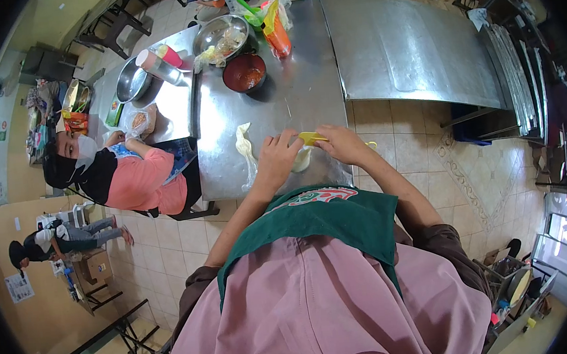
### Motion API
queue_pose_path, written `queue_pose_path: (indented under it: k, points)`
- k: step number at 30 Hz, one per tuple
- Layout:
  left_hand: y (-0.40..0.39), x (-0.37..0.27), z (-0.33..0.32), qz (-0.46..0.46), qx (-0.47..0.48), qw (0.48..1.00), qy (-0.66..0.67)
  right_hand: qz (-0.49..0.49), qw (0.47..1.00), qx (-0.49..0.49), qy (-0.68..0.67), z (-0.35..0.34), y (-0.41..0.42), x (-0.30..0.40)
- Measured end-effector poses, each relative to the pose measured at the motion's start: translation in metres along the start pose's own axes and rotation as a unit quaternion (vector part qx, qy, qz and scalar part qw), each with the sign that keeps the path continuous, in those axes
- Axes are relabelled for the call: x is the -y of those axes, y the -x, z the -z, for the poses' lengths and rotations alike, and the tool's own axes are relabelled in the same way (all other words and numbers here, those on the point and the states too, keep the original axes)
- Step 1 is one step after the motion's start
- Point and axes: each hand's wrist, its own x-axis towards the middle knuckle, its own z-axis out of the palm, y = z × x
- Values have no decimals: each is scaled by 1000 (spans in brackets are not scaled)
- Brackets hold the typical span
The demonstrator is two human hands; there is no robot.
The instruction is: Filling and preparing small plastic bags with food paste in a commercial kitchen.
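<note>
Both my hands meet over the near edge of a steel table [278, 112]. My left hand [278, 160] pinches the top of a small clear bag with pale filling [301, 160], which hangs below the fingers. A flat yellow object [312, 138], perhaps a tape or a strip, is between the two hands, with the fingers of my right hand [342, 144] closed on it. To the left of my left hand, another bag of pale filling [245, 147] lies on the table, its clear tail towards me. Part of the held bag is hidden by my fingers.
Farther back stand a dark bowl of red sauce [245, 73], a steel bowl with plastic bags [201, 42] and an orange pouch [277, 35]. At the left, a seated co-worker [136, 176] handles a bag [140, 121] near an empty-looking steel bowl [133, 80]. Another steel table [403, 48] adjoins at right.
</note>
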Motion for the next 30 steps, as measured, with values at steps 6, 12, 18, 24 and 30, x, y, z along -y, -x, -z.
queue_pose_path:
  k: [6, 12, 18, 24, 30]
  points:
    - [-6, -6, 5, 47, 51, 996, 51, -3, 1000, 4, -3, 8, 2, -3]
    - [1, -7, 5, 81, 44, 990, 103, -80, 992, -43, -92, 12, -7, -25]
    - [7, -14, 9, 130, 109, 980, 106, -168, 982, -67, 52, -63, -56, -117]
    - [13, 11, 11, 157, 163, 963, 147, -240, 970, -31, 27, -91, -106, -119]
    - [2, 40, 18, 93, 128, 972, 174, -224, 954, -158, -124, 0, -89, -25]
